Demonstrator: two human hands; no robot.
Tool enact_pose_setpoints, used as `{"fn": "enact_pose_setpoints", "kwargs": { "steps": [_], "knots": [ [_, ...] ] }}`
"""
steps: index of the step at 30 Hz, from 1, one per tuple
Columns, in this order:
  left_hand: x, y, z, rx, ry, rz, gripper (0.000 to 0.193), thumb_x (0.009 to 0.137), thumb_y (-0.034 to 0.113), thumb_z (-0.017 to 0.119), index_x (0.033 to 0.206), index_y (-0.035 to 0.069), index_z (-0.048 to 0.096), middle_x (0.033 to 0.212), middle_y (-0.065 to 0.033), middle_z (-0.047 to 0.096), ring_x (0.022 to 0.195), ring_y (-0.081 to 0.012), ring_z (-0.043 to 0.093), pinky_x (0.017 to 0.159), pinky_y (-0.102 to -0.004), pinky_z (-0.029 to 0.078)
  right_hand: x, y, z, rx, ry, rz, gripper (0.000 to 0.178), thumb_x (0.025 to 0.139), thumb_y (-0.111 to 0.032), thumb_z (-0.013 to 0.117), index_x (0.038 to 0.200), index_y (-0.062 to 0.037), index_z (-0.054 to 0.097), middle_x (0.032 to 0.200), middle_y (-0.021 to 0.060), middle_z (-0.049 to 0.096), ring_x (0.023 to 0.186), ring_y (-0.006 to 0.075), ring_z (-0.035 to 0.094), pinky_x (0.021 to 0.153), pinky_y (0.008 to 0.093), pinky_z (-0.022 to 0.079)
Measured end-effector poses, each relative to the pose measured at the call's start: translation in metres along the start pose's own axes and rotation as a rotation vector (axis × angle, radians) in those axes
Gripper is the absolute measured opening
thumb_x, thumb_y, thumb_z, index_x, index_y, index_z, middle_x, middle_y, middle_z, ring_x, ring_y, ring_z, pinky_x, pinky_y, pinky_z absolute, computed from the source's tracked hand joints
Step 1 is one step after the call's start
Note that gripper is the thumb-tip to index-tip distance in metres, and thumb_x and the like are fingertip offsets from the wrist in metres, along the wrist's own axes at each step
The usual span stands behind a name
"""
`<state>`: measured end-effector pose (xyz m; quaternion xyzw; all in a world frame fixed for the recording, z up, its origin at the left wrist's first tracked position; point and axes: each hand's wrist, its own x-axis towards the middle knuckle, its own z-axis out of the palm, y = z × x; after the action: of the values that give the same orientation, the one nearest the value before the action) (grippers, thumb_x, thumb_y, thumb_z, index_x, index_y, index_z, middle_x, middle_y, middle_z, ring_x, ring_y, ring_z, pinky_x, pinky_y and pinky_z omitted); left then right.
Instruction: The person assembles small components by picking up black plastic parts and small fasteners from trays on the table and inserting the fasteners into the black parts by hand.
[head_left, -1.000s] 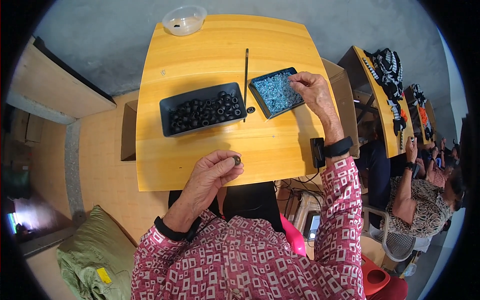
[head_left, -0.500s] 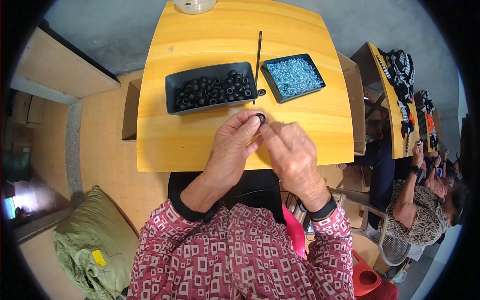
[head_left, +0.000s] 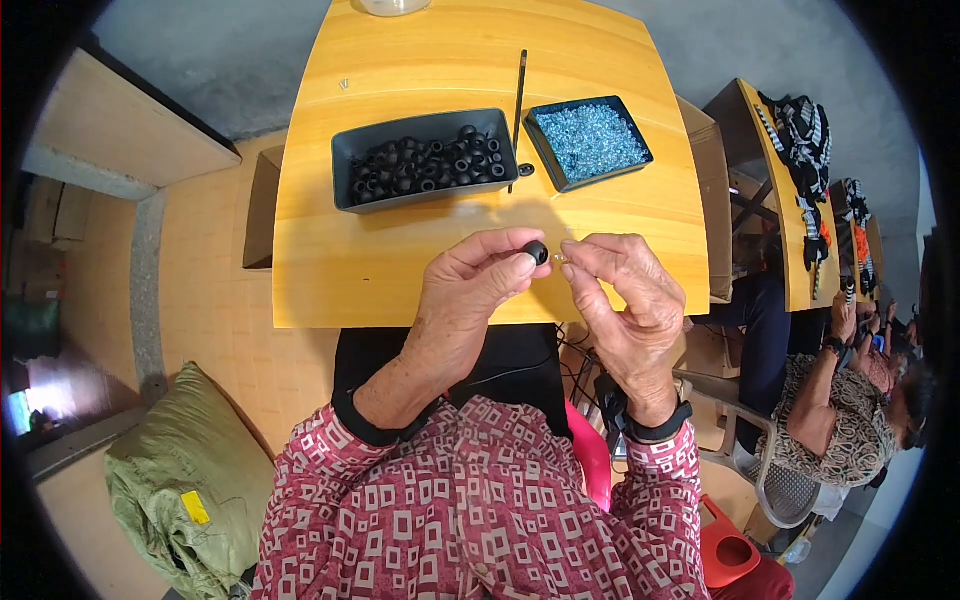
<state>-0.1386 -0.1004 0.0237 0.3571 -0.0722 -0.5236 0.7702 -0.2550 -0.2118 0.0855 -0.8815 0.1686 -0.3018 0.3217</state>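
Note:
Between thumb and fingers, my left hand (head_left: 450, 305) pinches a small round black hollow piece (head_left: 537, 251), its opening turned to the right. Just to the right, my right hand (head_left: 635, 300) holds a tiny clear piece (head_left: 559, 258) at its fingertips, close to that opening but apart from it. Both hands are over the near part of the wooden table (head_left: 400, 285). Beyond them stands a dark bin (head_left: 343, 172) holding many similar black pieces. A shallow dark box (head_left: 545, 156) to its right is filled with small clear bluish pieces.
A thin black stick (head_left: 519, 105) lies between the containers, beside a small black ring-like piece (head_left: 526, 170). Far back is a clear tub (head_left: 395, 6). A green sack (head_left: 190, 480) rests on the floor at left. Another person (head_left: 835, 420) sits at right by another table.
My right hand has moved away to the right from the black piece, and its fingers have spread, showing the tiny clear piece. My left hand has shifted slightly right with the black piece.

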Motion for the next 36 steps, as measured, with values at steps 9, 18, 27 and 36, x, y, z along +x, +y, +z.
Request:
{"fn": "enact_pose_setpoints", "kwargs": {
  "steps": [9, 18, 27, 36],
  "knots": [
    [0.001, -0.008, -0.003, 0.088, -0.034, 0.174, 0.022, 0.085, 0.0, 0.065, 0.107, 0.001, 0.063, 0.103, -0.0064, 0.065, 0.094, -0.0129, 0.061, 0.088, -0.0269, 0.05, 0.003, -0.007, 0.004, -0.204, -0.055, -0.131, 0.028, 0.069, 0.007, 0.069, 0.097, 0.0012, 0.066, 0.085, 0.0128, 0.062, 0.077, 0.0274, 0.061, 0.068, 0.034, 0.051],
    [-0.003, -0.005, -0.004, -0.086, -0.042, -0.033, 0.02, 0.087, 0.007, 0.066, 0.106, 0.005, 0.063, 0.1, -0.0039, 0.065, 0.091, -0.0128, 0.063, 0.078, -0.023, 0.049, -0.002, -0.007, 0.002, -0.106, -0.027, -0.075, 0.031, 0.069, 0.009, 0.068, 0.099, 0.0013, 0.065, 0.088, 0.0122, 0.063, 0.075, 0.0263, 0.061, 0.067, 0.0335, 0.05],
    [-0.004, -0.009, -0.008, -0.247, -0.11, -0.14, 0.016, 0.091, 0.009, 0.061, 0.106, 0.005, 0.062, 0.098, -0.0025, 0.064, 0.09, -0.0123, 0.061, 0.08, -0.0231, 0.048, -0.016, -0.001, 0.008, -0.247, -0.073, -0.202, 0.031, 0.068, 0.002, 0.07, 0.099, 0.002, 0.066, 0.088, 0.0128, 0.061, 0.073, 0.027, 0.059, 0.065, 0.0348, 0.049],
    [-0.003, -0.009, -0.018, -0.245, -0.126, -0.164, 0.016, 0.091, 0.01, 0.061, 0.107, 0.006, 0.061, 0.099, -0.0031, 0.063, 0.093, -0.012, 0.059, 0.083, -0.0243, 0.047, -0.013, -0.001, 0.012, -0.242, -0.127, -0.234, 0.035, 0.07, 0.001, 0.069, 0.104, 0.0033, 0.064, 0.084, 0.0119, 0.06, 0.072, 0.0272, 0.058, 0.064, 0.0358, 0.047]
  ]
}}
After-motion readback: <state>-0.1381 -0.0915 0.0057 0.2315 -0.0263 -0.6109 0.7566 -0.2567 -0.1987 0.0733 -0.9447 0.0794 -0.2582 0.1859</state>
